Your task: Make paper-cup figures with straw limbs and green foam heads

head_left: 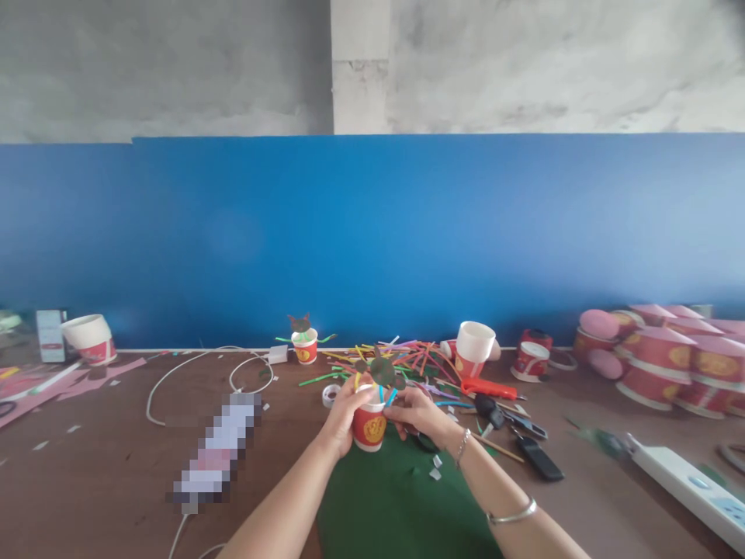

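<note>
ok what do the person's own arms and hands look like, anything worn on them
The left grip and right grip are ungloved human hands. No sleeves show on the left forearm or right forearm. A thin silver-toned bracelet circles the right wrist, with a smooth silver-toned bangle higher up.

thin sticks (427, 359) lie behind the cup (369, 428), a power strip (678, 473) right.
</note>
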`<state>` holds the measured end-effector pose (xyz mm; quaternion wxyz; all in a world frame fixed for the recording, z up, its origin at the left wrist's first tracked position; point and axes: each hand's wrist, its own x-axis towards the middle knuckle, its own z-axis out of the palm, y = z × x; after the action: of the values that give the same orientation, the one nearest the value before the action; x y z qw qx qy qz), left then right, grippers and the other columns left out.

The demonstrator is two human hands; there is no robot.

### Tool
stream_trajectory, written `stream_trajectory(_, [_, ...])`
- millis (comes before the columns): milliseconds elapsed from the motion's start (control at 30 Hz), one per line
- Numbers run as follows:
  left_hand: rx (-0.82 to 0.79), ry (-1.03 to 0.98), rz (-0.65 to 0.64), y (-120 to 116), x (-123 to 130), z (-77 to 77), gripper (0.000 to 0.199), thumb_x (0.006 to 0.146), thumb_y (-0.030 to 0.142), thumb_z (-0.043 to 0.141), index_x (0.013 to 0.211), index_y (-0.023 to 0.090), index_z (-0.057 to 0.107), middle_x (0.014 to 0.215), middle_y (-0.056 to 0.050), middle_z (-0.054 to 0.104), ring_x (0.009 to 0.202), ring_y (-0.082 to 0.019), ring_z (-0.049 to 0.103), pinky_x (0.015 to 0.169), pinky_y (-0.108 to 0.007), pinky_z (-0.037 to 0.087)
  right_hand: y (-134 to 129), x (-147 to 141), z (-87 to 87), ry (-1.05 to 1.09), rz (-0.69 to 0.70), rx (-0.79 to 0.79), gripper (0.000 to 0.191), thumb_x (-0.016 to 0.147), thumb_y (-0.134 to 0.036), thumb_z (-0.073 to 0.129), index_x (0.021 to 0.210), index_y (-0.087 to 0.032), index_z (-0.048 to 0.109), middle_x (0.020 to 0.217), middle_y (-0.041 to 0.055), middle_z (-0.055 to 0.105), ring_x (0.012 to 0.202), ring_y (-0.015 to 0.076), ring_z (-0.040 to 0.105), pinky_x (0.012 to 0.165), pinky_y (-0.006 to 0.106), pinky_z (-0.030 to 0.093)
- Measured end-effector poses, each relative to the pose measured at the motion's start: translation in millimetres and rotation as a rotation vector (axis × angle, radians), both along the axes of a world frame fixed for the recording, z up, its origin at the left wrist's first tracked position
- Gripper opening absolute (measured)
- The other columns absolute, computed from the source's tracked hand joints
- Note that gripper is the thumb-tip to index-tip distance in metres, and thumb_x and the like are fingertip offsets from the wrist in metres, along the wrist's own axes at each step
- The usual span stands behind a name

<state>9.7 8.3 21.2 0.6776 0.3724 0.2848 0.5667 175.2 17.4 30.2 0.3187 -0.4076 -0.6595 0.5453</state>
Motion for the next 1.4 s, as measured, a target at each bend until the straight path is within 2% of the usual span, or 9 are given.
stream_trajectory(133, [-0.066,0.122,-0.078,1,-4,8.0,0.034,0.052,0.022,0.08,0.079,0.016,0.061,0.066,0.001,0.066,0.062,-0.015,0.062,0.067,-0.027,0.044,1,3,-0.5,-0.011,0.086,0.019,0.034,0.071,-0.046,0.067,0.068,-0.013,0.06,0.044,-0.0036,0.055,0.035,0.0046,0.045,0.034,0.016,0.026])
stream_trajectory(333, [-0.003,0.334,-0.134,-2,-4,17.8,0.028,0.054,0.026,0.081,0.071,0.014,0.062,0.064,-0.001,0.066,0.059,-0.015,0.061,0.064,-0.028,0.045,-4,4,3.2,-0.006,0.058,-0.021,0.031,0.066,-0.039,0.072,0.08,-0.014,0.059,0.046,-0.0056,0.056,0.037,0.0064,0.05,0.035,0.015,0.029])
stream_trajectory(667, [0.007,0.281,-0.02,-7,2,25.0,0.031,0.055,0.033,0.08,0.075,0.015,0.065,0.074,-0.007,0.071,0.072,-0.024,0.065,0.07,-0.034,0.046,-5,6,7.1,0.012,0.104,0.003,0.025,0.067,-0.036,0.071,0.077,-0.017,0.058,0.049,-0.0068,0.055,0.038,0.0067,0.051,0.036,0.015,0.032])
stream_trajectory(833, [0.032,0.283,-0.043,-5,2,20.8,0.031,0.058,0.034,0.079,0.076,0.014,0.065,0.075,-0.008,0.071,0.073,-0.025,0.066,0.069,-0.034,0.047,-6,6,10.9,0.011,0.111,-0.036,0.027,0.066,-0.036,0.071,0.08,-0.016,0.06,0.046,-0.0068,0.055,0.037,0.0067,0.049,0.036,0.016,0.029])
stream_trajectory(967, [0.002,0.221,-0.004,0,-1,9.3,0.042,0.064,0.037,0.076,0.098,0.016,0.063,0.097,-0.01,0.07,0.089,-0.026,0.065,0.08,-0.036,0.047,-6,4,10.5,0.015,0.085,0.021,0.026,0.071,-0.037,0.068,0.074,-0.013,0.061,0.044,-0.0044,0.055,0.036,0.0057,0.046,0.037,0.017,0.027])
stream_trajectory(1033, [-0.032,0.153,0.04,2,-2,2.4,0.059,0.066,0.035,0.076,0.118,0.021,0.054,0.113,-0.01,0.064,0.1,-0.026,0.062,0.087,-0.036,0.045,-7,3,9.0,0.043,0.03,0.032,0.027,0.07,-0.035,0.068,0.083,-0.013,0.06,0.049,-0.005,0.057,0.037,0.0058,0.046,0.037,0.017,0.027])
stream_trajectory(1133, [0.003,0.052,0.076,5,-2,-5.9,0.076,0.071,0.038,0.072,0.136,0.024,0.034,0.12,-0.012,0.06,0.106,-0.026,0.06,0.092,-0.039,0.042,-6,-1,4.5,0.093,-0.072,0.018,0.047,0.066,-0.029,0.071,0.106,-0.017,0.051,0.064,-0.0051,0.061,0.042,0.0072,0.053,0.038,0.016,0.031])
stream_trajectory(1267, [0.018,0.007,0.12,5,-1,-9.4,0.095,0.068,0.035,0.075,0.142,0.023,0.018,0.117,-0.013,0.061,0.104,-0.026,0.061,0.092,-0.04,0.043,-3,-5,-4.8,0.121,-0.186,0.004,0.057,0.063,-0.028,0.073,0.114,-0.019,0.048,0.075,-0.0017,0.064,0.048,0.0086,0.057,0.038,0.017,0.034])
stream_trajectory(1400, [0.055,0.019,-0.013,1,-3,-5.8,0.097,0.06,0.024,0.081,0.139,0.024,0.026,0.117,-0.011,0.063,0.105,-0.027,0.06,0.093,-0.04,0.042,0,-5,-11.2,0.166,-0.208,-0.011,0.048,0.063,-0.032,0.075,0.105,-0.017,0.057,0.075,0.0,0.065,0.05,0.0091,0.056,0.038,0.018,0.034])
